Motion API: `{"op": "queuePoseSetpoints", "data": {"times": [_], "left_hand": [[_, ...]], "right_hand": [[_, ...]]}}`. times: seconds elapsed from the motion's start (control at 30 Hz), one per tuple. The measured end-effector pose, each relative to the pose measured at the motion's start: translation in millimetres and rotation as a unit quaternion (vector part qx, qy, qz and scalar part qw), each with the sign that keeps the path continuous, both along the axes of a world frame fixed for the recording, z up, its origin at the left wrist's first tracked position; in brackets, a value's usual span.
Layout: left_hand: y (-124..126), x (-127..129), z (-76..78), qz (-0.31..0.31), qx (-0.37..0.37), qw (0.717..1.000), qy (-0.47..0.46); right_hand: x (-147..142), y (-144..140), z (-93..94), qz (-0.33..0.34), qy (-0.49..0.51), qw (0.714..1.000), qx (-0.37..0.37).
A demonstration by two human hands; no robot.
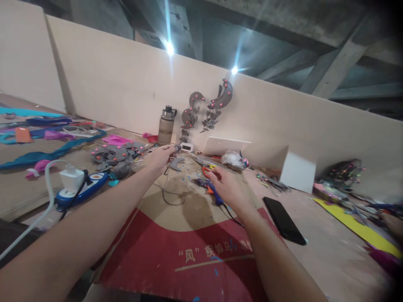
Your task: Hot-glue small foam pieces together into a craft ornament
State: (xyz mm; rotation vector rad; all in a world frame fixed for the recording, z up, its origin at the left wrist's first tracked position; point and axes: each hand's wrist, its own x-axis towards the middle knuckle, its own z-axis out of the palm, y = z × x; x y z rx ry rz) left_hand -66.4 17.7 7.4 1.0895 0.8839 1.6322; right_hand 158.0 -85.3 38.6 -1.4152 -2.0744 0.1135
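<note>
Left hand (162, 157): pinching a dark piece (178, 148), far side.
Right hand (224, 183): at orange handle (205, 171); I cannot tell if gripping.

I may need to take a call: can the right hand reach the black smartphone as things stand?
Probably yes: the black smartphone lies uncovered beside the right forearm, though the right hand appears busy at an orange handle.
</note>
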Motion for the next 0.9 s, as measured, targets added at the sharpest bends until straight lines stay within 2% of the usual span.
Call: {"op": "queuePoseSetpoints", "data": {"times": [0.07, 0.1, 0.2, 0.33, 0.4, 0.5, 0.63, 0.73, 0.9], "left_hand": [[-2.7, 2.5, 2.6, -0.013, 0.002, 1.000, -0.012], [-3.6, 3.5, 3.3, -0.020, 0.004, 1.000, -0.015], [-4.7, 6.1, 4.1, -0.042, 0.009, 0.999, -0.018], [-6.1, 9.1, 5.7, -0.068, 0.023, 0.997, -0.024], [-7.2, 9.5, 6.7, -0.077, 0.021, 0.996, -0.031], [-6.5, 8.1, 5.2, -0.075, 0.012, 0.997, -0.032], [0.1, 5.6, -2.8, -0.069, -0.006, 0.998, -0.010], [4.1, 6.5, -7.5, -0.079, -0.033, 0.996, -0.010], [-0.2, 12.6, -6.6, -0.090, -0.042, 0.995, -0.005]], "right_hand": [[14.3, 8.5, -3.8, -0.082, -0.111, 0.989, -0.045], [19.9, 12.5, -8.0, -0.102, -0.166, 0.978, -0.079], [28.6, 23.6, -27.3, -0.107, -0.228, 0.956, -0.149], [27.5, 35.4, -51.0, -0.123, -0.114, 0.973, -0.157], [26.4, 39.7, -56.8, -0.139, -0.073, 0.974, -0.165], [26.4, 45.6, -59.9, -0.126, -0.022, 0.978, -0.166], [21.1, 49.5, -56.6, -0.079, 0.134, 0.983, -0.100], [8.9, 42.7, -47.2, -0.032, 0.246, 0.965, -0.080], [-11.0, 21.0, -30.2, 0.075, 0.324, 0.942, -0.047]]}}
